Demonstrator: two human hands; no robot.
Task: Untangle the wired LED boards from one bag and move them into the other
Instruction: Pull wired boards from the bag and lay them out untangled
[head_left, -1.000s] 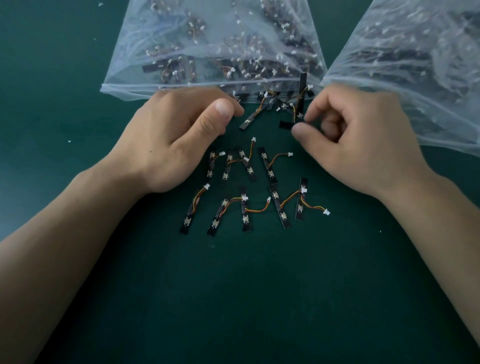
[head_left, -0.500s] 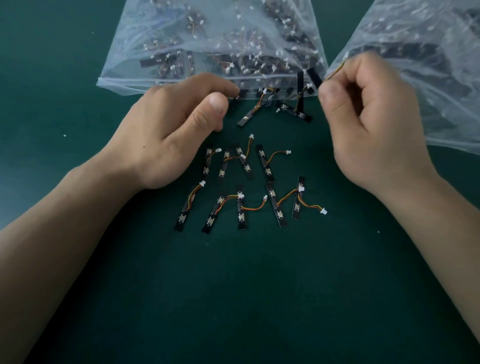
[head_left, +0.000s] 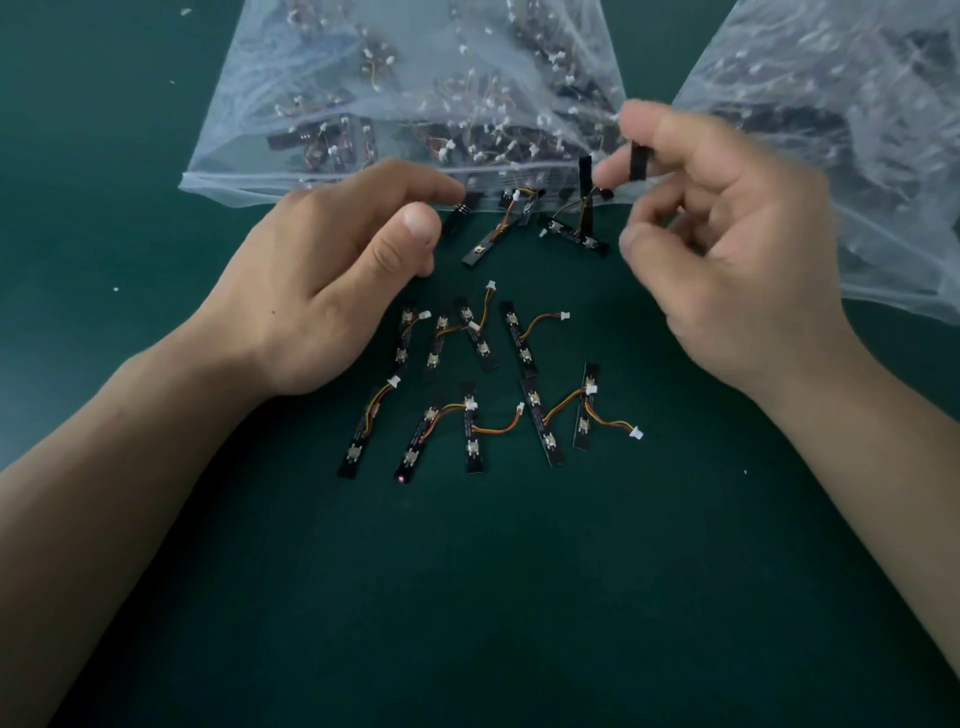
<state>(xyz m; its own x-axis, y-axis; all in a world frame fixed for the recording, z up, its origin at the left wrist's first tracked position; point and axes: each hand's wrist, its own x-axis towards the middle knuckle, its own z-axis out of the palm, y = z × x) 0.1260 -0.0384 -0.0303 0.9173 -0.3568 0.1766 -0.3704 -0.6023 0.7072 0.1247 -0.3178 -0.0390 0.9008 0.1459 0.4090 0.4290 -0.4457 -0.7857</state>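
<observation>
On dark green mat (head_left: 519, 597): LED boards (head_left: 474, 431), left bag (head_left: 415, 78), right bag (head_left: 857, 130) beyond

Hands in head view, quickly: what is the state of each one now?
Left hand: curled beside a lying board; grip cannot be told.
Right hand: pinching a lifted board.

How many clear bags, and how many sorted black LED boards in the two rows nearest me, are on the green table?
Clear plastic bags: 2
Black wired LED strip boards in the two rows: 9
Total: 11
</observation>
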